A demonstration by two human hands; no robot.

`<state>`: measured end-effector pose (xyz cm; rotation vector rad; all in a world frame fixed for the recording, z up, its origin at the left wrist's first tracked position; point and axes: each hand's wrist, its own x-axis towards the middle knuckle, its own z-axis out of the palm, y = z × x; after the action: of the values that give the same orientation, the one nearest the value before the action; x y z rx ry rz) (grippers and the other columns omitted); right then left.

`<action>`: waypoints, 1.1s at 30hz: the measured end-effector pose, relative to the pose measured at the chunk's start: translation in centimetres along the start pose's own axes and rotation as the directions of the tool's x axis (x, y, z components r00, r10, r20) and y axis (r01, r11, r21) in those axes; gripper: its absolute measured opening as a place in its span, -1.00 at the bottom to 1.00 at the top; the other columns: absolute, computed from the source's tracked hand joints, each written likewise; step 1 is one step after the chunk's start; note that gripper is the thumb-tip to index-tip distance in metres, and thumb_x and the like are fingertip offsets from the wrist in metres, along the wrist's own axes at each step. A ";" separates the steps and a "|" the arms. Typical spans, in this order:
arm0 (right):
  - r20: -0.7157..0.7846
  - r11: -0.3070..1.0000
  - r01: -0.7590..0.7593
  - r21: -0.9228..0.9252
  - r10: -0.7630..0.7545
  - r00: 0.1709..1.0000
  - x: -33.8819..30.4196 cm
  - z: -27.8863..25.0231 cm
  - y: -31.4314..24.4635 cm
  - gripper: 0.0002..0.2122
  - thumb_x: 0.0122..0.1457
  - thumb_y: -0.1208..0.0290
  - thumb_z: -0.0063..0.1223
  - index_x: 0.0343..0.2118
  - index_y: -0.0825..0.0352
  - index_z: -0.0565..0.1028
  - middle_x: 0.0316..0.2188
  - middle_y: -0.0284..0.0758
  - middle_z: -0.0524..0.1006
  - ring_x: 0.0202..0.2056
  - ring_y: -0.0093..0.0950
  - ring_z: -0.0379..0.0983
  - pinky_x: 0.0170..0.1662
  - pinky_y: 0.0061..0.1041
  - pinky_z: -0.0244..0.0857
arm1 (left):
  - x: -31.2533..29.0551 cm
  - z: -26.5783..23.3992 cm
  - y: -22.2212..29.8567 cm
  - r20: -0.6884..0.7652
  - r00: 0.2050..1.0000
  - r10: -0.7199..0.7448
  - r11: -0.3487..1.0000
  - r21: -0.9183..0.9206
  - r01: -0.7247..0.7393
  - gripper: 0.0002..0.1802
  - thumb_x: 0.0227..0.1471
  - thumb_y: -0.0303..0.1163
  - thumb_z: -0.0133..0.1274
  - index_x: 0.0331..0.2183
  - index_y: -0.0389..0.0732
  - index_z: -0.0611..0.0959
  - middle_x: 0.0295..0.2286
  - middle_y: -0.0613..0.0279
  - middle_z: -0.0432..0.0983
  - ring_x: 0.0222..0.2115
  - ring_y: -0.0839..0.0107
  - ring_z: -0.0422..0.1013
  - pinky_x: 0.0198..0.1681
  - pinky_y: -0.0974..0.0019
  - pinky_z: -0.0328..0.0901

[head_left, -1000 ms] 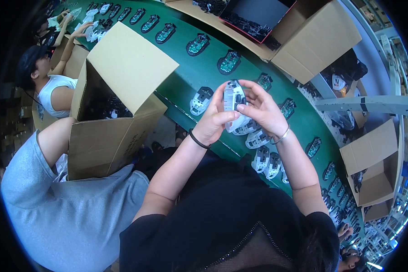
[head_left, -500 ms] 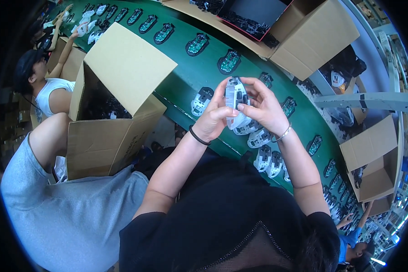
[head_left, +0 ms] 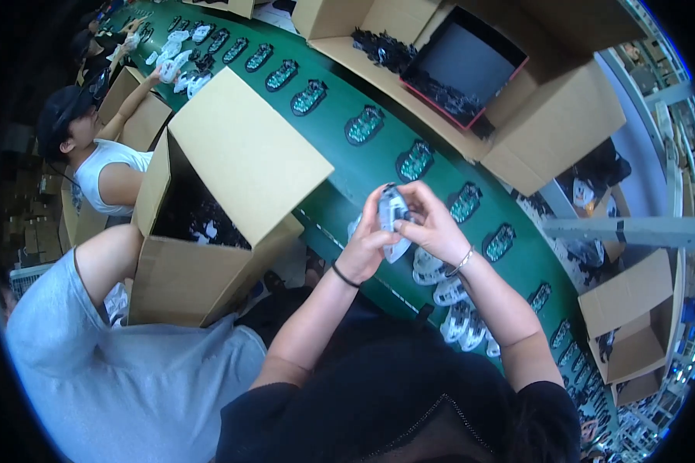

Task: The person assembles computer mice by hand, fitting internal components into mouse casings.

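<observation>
Over a green bench [head_left: 363, 174] — open carton [head_left: 185, 278] alongside — left hand [head_left: 365, 247] and right hand [head_left: 440, 233] clasp a pale shell [head_left: 394, 222]

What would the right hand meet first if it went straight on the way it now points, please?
The right hand would first press into the white casing it holds with the left hand. Beyond that, the line seems to run toward the green bench, though depth is unclear.

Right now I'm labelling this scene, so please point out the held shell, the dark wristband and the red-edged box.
Held shell [head_left: 393, 213], head view: middle of its visible face.
Dark wristband [head_left: 346, 276], head view: middle of the band.
Red-edged box [head_left: 471, 58], head view: bare grey inside.
</observation>
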<state>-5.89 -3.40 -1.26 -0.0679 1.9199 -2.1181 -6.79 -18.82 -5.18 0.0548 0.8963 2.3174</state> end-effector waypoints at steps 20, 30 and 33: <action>-0.218 0.859 0.200 -0.472 -0.334 0.917 31.7 -14.0 -3.6 -0.83 -0.08 0.58 0.17 -0.35 0.38 0.55 -0.51 -0.38 0.54 -0.48 -0.65 0.41 -0.43 -0.68 0.29 | 4.4 -6.8 2.2 -0.188 0.980 -0.065 0.919 -0.393 -0.014 -0.41 0.03 -0.45 -0.10 0.09 -0.02 0.11 -0.07 0.08 0.29 -0.11 0.02 0.34 -0.11 -0.10 0.31; -0.076 0.999 0.000 -0.049 -0.004 0.997 5.9 -6.8 -7.3 -0.79 0.06 0.56 0.05 -0.20 0.39 0.46 -0.46 -0.39 0.51 -0.43 -0.69 0.45 -0.39 -0.76 0.31 | 3.0 0.8 3.6 -0.006 0.999 0.047 0.981 -0.188 -0.047 -0.27 -0.11 -0.62 -0.23 0.14 -0.08 0.01 -0.02 0.06 0.22 -0.07 0.08 0.32 -0.03 0.10 0.27; -0.171 0.995 0.019 0.099 -0.002 0.985 0.0 -6.8 -6.2 -0.84 0.04 0.60 0.05 -0.27 0.37 0.45 -0.47 -0.39 0.51 -0.42 -0.67 0.46 -0.40 -0.77 0.30 | 2.3 2.9 2.6 0.062 0.998 -0.009 0.993 -0.118 0.016 -0.24 -0.11 -0.62 -0.22 0.15 -0.07 -0.01 -0.02 0.07 0.23 -0.08 0.10 0.33 -0.03 0.12 0.28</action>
<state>-8.46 3.63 4.01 0.1283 1.9034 -2.2903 -9.26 -17.25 -1.82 0.0696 0.7253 2.3396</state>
